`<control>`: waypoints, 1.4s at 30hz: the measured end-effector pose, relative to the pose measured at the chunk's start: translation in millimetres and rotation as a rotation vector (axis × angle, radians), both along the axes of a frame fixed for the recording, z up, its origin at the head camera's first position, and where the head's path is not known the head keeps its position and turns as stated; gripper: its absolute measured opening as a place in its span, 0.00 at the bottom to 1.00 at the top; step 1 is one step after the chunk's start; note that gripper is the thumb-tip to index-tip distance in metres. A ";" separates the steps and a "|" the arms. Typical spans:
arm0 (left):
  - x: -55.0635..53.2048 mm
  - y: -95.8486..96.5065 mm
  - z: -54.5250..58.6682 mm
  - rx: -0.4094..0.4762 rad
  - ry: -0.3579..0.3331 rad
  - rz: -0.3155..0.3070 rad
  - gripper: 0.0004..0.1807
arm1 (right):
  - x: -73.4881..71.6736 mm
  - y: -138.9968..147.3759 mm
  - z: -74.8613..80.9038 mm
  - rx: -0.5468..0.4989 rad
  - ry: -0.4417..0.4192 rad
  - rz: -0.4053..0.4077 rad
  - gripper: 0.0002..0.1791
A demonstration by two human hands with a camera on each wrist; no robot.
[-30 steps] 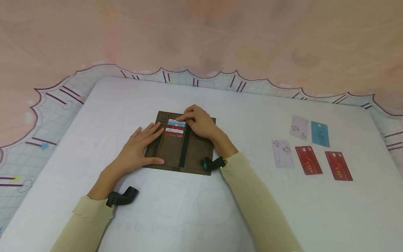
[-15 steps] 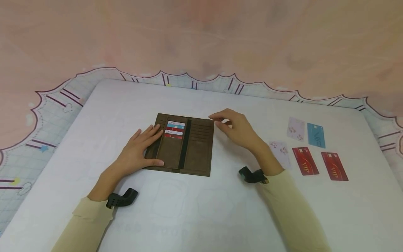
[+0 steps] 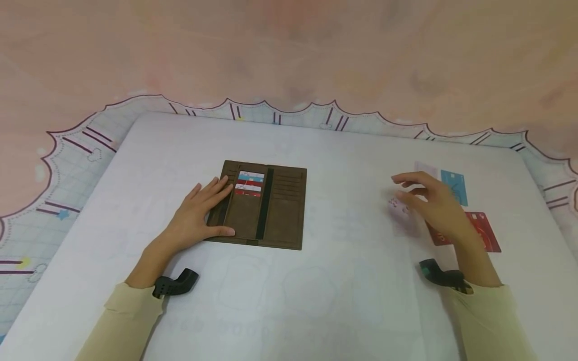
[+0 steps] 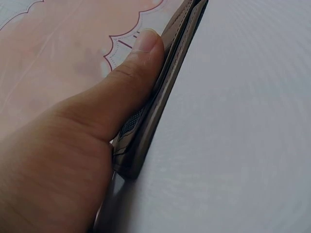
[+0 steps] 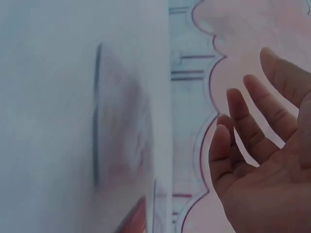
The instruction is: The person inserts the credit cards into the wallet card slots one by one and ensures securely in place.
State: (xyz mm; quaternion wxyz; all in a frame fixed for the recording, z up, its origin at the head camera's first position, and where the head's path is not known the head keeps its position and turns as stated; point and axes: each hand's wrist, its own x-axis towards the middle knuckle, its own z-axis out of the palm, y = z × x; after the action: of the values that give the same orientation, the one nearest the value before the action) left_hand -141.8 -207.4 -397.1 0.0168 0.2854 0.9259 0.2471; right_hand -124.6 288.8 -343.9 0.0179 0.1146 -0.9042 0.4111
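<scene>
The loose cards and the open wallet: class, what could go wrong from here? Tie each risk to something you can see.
The right hand hovers by a pale card lying flat on the white tabletop; its thin edge may be hard to lift.
A red card lies close beside it, partly hidden by that hand, and could get nudged.
The left hand rests only on one side of the wallet, so its other side might shift if pushed.

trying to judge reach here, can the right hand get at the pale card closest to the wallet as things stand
Probably yes: the right hand looks empty, hovers close to the pale card with fingers loosely bent, and nothing seems to lie on the card or between them.
</scene>
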 end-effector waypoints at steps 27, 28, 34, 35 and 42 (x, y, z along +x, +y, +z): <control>4.5 -7.9 1.4 0.002 0.023 0.007 0.55 | 13.4 29.8 -33.9 0.128 -0.197 0.059 0.38; 4.5 -7.6 1.5 0.003 0.024 0.007 0.55 | 13.2 29.8 -34.1 0.131 -0.190 0.061 0.38; 3.2 -2.9 3.2 0.008 0.007 0.007 0.54 | 14.2 32.0 -36.4 0.168 -0.178 0.047 0.37; 2.8 -2.0 3.2 0.006 0.005 0.008 0.54 | 14.8 32.3 -36.5 0.177 -0.180 0.037 0.37; 1.1 1.0 2.8 -0.002 0.001 0.009 0.55 | 16.9 32.4 -33.4 0.226 -0.164 -0.012 0.37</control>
State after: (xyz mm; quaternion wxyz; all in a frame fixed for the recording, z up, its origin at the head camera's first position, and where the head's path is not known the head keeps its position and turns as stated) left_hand -140.7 -206.4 -394.3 0.0157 0.2816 0.9274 0.2459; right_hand -107.6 321.1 -377.3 -0.0667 0.0765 -0.9438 0.3145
